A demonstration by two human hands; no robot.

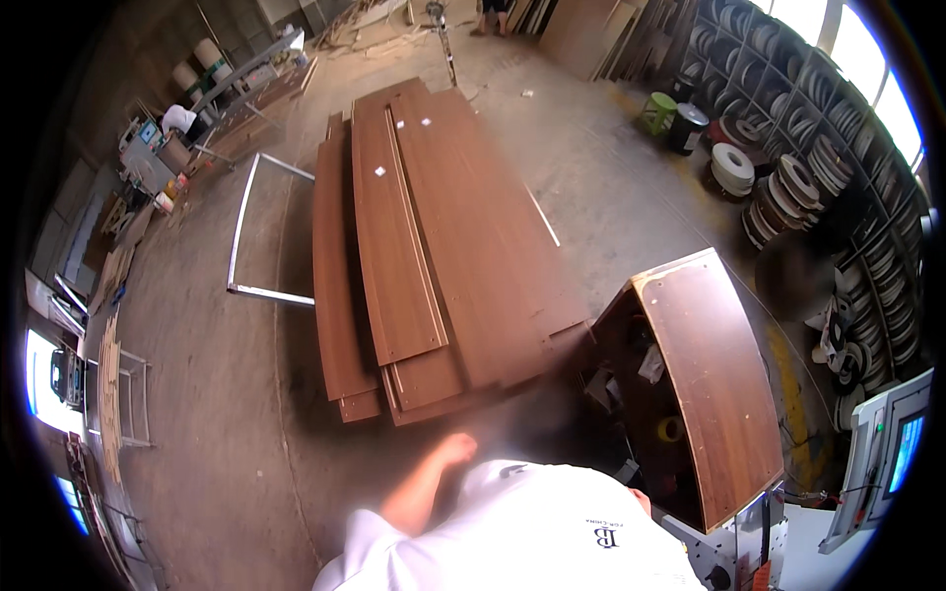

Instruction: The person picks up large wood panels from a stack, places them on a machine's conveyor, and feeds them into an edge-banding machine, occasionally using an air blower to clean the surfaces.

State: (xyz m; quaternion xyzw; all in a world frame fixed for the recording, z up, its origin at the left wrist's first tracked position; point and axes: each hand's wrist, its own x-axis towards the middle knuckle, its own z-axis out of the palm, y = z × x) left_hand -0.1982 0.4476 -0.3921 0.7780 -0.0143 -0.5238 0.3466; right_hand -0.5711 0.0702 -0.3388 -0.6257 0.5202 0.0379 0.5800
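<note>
White shirt (552, 522) is filling the foreground, with the left hand (455, 450) hanging near the close end of the brown panels (483, 236).
That hand is showing too softly to tell clenched from loose; the right hand (641, 500) is mostly hiding behind the shirt, its grip unreadable. Staggered edges are looking risky: one bump could be sending the upper panels sliding. They are lying ahead, left of the brown cabinet (719, 374), long axis running away from the shirt, far end angling slightly left.
</note>
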